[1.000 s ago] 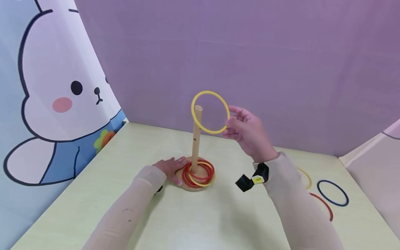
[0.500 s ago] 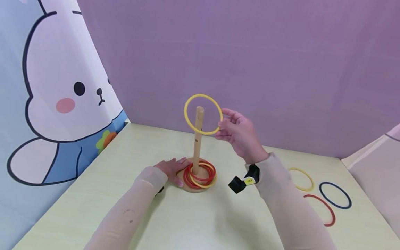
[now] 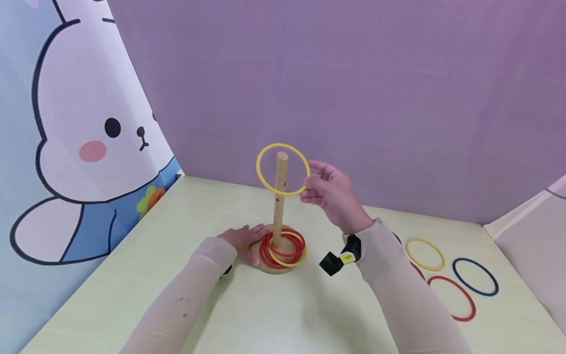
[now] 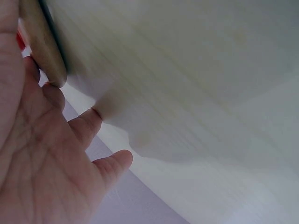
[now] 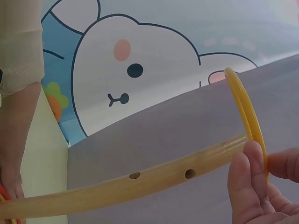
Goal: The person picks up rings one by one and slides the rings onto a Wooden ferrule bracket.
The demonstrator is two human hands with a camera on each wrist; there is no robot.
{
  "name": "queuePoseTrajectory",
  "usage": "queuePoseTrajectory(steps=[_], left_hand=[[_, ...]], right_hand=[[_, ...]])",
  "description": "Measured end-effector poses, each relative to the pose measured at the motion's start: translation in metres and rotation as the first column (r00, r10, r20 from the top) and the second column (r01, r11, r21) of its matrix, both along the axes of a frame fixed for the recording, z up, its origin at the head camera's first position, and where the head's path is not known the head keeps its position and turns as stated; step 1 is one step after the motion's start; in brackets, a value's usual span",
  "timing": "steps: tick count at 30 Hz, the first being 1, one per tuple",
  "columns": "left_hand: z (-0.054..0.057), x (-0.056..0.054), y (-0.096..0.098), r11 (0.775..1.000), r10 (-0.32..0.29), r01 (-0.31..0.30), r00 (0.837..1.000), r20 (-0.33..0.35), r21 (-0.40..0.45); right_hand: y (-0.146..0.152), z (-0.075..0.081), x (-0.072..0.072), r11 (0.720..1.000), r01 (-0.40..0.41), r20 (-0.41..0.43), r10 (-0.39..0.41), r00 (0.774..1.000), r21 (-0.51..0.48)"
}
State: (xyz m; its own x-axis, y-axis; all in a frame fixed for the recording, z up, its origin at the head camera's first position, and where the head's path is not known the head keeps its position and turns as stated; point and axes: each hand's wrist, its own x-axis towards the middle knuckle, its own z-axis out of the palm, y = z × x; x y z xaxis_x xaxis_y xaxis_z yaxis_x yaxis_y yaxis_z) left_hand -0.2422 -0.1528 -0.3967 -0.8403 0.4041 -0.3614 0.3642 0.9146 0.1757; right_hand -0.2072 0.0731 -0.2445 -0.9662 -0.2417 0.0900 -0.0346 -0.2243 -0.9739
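Note:
My right hand (image 3: 333,196) pinches a thin yellow ring (image 3: 279,145) between thumb and fingers. The ring is tilted at the top of an upright wooden peg (image 3: 278,216), and the peg's tip shows inside its outline in the head view. In the right wrist view the yellow ring (image 5: 247,109) stands right at the peg's end, and holes show in the peg (image 5: 159,178). My left hand (image 3: 240,242) rests with spread fingers on the left side of the round wooden base (image 3: 270,269). Several red rings (image 3: 264,251) and a yellow one lie around the peg's foot.
To the right on the table (image 3: 353,314) lie another yellow ring (image 3: 431,269), a dark blue ring (image 3: 488,294) and a red ring (image 3: 473,302). More rings are partly hidden behind my right sleeve (image 3: 398,290). A purple backdrop (image 3: 376,98) rises behind the table.
My right hand has carried the yellow ring left and slightly down over the peg's top. My left hand stays on the base.

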Motion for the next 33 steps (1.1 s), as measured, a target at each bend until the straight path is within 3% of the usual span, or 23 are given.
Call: queuePoseTrajectory(steps=[33], left_hand=[[-0.002, -0.004, 0.002, 1.000, 0.011, -0.011, 1.000, 0.012, -0.014]], right_hand=[[0.003, -0.021, -0.007, 0.999, -0.025, 0.102, 0.021, 0.995, 0.039]])
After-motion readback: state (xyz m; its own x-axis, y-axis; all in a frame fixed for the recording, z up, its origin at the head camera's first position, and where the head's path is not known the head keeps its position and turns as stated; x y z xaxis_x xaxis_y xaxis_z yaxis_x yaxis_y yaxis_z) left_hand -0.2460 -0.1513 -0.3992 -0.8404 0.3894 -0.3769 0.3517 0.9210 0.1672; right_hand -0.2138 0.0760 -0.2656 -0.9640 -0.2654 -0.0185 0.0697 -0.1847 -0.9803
